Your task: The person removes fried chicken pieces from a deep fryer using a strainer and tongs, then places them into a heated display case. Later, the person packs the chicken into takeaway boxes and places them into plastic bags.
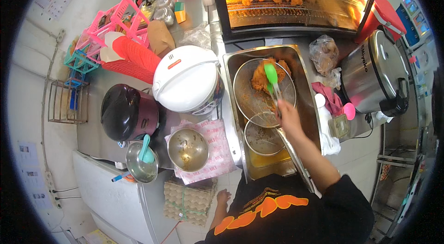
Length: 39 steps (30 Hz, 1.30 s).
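My right hand (288, 116) is closed around green-tipped tongs (271, 75), whose tips are at fried chicken pieces (258, 79) in a large round mesh strainer (244, 100). The strainer lies over a deep steel tray (307, 95), with its long handle running towards my body. A smaller mesh strainer (262, 141) sits below it in the tray, above yellow oil. More fried chicken rests at the large strainer's upper right rim. My left hand (223, 197) hangs low by my side, near stacked egg cartons (187, 202), with its fingers partly curled and nothing visible in it.
A lit glass display warmer (298, 32) with fried chicken stands beyond the tray. To the left are a white rice cooker (187, 77), a dark rice cooker (130, 112) and a steel bowl (188, 150) on printed paper. A large steel cooker (364, 70) stands on the right.
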Each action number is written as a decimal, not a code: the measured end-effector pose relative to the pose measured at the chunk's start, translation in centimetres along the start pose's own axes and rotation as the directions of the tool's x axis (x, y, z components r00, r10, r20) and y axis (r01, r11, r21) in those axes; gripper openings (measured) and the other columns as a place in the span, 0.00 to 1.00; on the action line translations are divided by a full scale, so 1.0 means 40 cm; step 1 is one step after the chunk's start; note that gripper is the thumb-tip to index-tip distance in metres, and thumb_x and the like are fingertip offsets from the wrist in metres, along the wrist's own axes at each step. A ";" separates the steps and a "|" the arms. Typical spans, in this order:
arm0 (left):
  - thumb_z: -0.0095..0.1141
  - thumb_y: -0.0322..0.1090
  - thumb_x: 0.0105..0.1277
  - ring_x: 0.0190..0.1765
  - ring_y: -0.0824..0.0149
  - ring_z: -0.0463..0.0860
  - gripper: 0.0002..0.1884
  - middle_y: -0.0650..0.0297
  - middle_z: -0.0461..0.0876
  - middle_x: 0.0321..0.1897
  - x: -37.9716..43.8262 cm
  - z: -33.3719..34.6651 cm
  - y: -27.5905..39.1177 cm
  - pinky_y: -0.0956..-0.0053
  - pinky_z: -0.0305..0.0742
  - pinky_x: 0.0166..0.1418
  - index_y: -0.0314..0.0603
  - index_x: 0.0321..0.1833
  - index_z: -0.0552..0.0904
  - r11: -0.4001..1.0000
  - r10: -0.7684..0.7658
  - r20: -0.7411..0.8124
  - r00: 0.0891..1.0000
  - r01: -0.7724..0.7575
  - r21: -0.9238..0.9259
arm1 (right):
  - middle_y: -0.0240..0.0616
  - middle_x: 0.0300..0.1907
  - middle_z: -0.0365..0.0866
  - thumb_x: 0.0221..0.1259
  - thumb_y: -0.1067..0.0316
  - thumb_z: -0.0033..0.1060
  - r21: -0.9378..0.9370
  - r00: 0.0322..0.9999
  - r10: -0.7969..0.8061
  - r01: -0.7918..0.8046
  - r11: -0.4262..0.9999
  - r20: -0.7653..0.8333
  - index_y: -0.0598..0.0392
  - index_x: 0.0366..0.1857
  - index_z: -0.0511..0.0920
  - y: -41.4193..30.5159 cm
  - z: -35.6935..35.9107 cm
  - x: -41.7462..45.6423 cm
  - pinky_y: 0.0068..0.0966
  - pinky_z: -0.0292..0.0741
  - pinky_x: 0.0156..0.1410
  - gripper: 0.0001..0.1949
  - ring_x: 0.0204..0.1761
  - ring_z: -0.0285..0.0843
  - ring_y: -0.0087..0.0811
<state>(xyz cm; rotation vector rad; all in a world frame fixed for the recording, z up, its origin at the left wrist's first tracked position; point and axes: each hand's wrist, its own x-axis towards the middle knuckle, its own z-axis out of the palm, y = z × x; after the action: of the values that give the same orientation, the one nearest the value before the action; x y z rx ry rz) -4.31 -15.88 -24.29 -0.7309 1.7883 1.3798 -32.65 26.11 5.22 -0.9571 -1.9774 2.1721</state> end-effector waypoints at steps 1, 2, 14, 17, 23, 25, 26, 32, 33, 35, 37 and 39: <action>0.51 0.40 0.65 0.35 0.62 0.82 0.17 0.55 0.81 0.36 -0.011 -0.011 -0.020 0.68 0.76 0.39 0.33 0.49 0.75 0.995 0.072 0.002 0.997 -0.072 0.069 | 0.26 0.20 0.68 0.70 0.52 0.46 -0.035 0.999 -0.035 0.036 0.999 0.016 0.53 0.30 0.75 -0.034 -0.001 0.074 0.18 0.61 0.27 0.17 0.23 0.63 0.17; 0.51 0.40 0.65 0.35 0.62 0.82 0.17 0.55 0.81 0.35 -0.003 -0.002 -0.002 0.68 0.76 0.38 0.33 0.49 0.75 0.999 0.032 -0.033 0.999 -0.031 0.037 | 0.28 0.20 0.68 0.70 0.53 0.46 -0.075 0.997 -0.077 0.079 0.994 0.027 0.56 0.32 0.77 -0.076 -0.003 0.161 0.21 0.64 0.30 0.17 0.25 0.64 0.18; 0.53 0.41 0.65 0.38 0.62 0.81 0.17 0.56 0.80 0.37 -0.165 0.099 0.150 0.64 0.77 0.42 0.36 0.50 0.72 0.904 -0.336 -0.243 0.910 0.239 -0.355 | 0.54 0.36 0.81 0.63 0.50 0.47 -0.546 0.837 -0.525 0.516 0.660 0.156 0.61 0.34 0.79 -0.342 0.242 0.926 0.46 0.72 0.47 0.21 0.43 0.79 0.53; 0.52 0.40 0.65 0.41 0.60 0.80 0.17 0.56 0.80 0.38 -0.195 0.139 0.165 0.64 0.77 0.42 0.35 0.51 0.72 0.896 -0.390 -0.225 0.893 0.311 -0.316 | 0.52 0.37 0.82 0.64 0.50 0.47 -0.751 0.769 -0.615 0.509 0.420 0.177 0.59 0.38 0.78 -0.358 0.275 0.907 0.46 0.73 0.47 0.20 0.41 0.80 0.53; 0.50 0.39 0.64 0.34 0.64 0.82 0.15 0.57 0.81 0.35 -0.146 0.072 0.023 0.71 0.76 0.36 0.33 0.46 0.77 0.999 -0.022 -0.180 0.983 0.017 -0.027 | 0.55 0.37 0.81 0.68 0.48 0.39 -0.895 0.832 -0.533 0.345 0.282 0.153 0.61 0.41 0.75 -0.411 0.188 0.729 0.48 0.75 0.46 0.23 0.41 0.79 0.56; 0.50 0.39 0.64 0.34 0.65 0.81 0.15 0.58 0.81 0.34 -0.141 0.088 0.063 0.71 0.76 0.36 0.34 0.47 0.76 0.997 0.064 -0.149 0.987 -0.071 -0.042 | 0.56 0.38 0.81 0.66 0.47 0.44 -0.911 0.868 -0.462 0.326 0.252 0.182 0.62 0.43 0.75 -0.398 0.105 0.615 0.44 0.75 0.48 0.24 0.43 0.80 0.52; 0.50 0.38 0.64 0.35 0.65 0.81 0.15 0.59 0.81 0.34 -0.143 0.116 0.119 0.71 0.76 0.37 0.34 0.48 0.76 0.939 -0.196 -0.222 0.955 0.117 -0.322 | 0.57 0.39 0.81 0.66 0.47 0.44 -0.895 0.868 -0.452 0.354 0.270 0.207 0.62 0.44 0.75 -0.366 0.051 0.542 0.46 0.74 0.48 0.24 0.43 0.79 0.55; 0.52 0.41 0.64 0.37 0.65 0.81 0.17 0.58 0.80 0.36 -0.051 0.039 0.115 0.69 0.75 0.40 0.37 0.50 0.74 0.906 -0.295 -0.130 0.947 0.233 -0.354 | 0.54 0.42 0.77 0.60 0.52 0.57 -0.969 0.936 -0.324 0.193 0.151 0.136 0.61 0.52 0.69 -0.075 -0.172 0.081 0.45 0.74 0.46 0.25 0.43 0.77 0.54; 0.52 0.41 0.64 0.37 0.64 0.81 0.17 0.57 0.80 0.37 -0.028 0.026 0.102 0.68 0.75 0.41 0.37 0.51 0.74 0.912 -0.276 -0.124 0.953 0.219 -0.348 | 0.52 0.42 0.77 0.58 0.53 0.59 -0.975 0.942 -0.307 0.181 0.132 0.133 0.60 0.53 0.69 -0.028 -0.178 0.049 0.44 0.74 0.46 0.25 0.42 0.77 0.53; 0.51 0.42 0.65 0.38 0.64 0.81 0.17 0.57 0.80 0.39 -0.009 -0.009 0.093 0.68 0.75 0.41 0.39 0.51 0.74 0.922 -0.247 -0.098 0.964 0.203 -0.330 | 0.50 0.42 0.77 0.57 0.55 0.61 -0.975 0.951 -0.281 0.176 0.134 0.133 0.59 0.51 0.70 0.033 -0.180 0.031 0.44 0.75 0.45 0.24 0.42 0.77 0.52; 0.50 0.42 0.65 0.38 0.63 0.81 0.18 0.56 0.80 0.40 0.008 -0.033 0.105 0.67 0.75 0.42 0.40 0.53 0.73 0.927 -0.225 -0.062 0.972 0.194 -0.323 | 0.49 0.42 0.76 0.56 0.56 0.62 -0.975 0.950 -0.286 0.174 0.140 0.129 0.59 0.50 0.70 0.074 -0.174 0.032 0.44 0.75 0.45 0.22 0.42 0.78 0.52; 0.49 0.43 0.65 0.39 0.62 0.81 0.19 0.55 0.80 0.41 0.024 -0.057 0.092 0.66 0.75 0.42 0.41 0.54 0.73 0.941 -0.188 -0.091 0.978 0.153 -0.301 | 0.49 0.41 0.76 0.56 0.56 0.62 -0.971 0.939 -0.321 0.180 0.156 0.123 0.58 0.48 0.71 0.103 -0.156 0.073 0.44 0.75 0.45 0.21 0.42 0.78 0.51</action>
<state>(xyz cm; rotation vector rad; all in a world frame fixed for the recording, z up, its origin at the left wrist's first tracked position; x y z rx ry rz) -8.30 -17.13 -22.78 -1.1204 1.5804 1.5265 -30.61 32.15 0.33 -0.5890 -3.1133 0.3484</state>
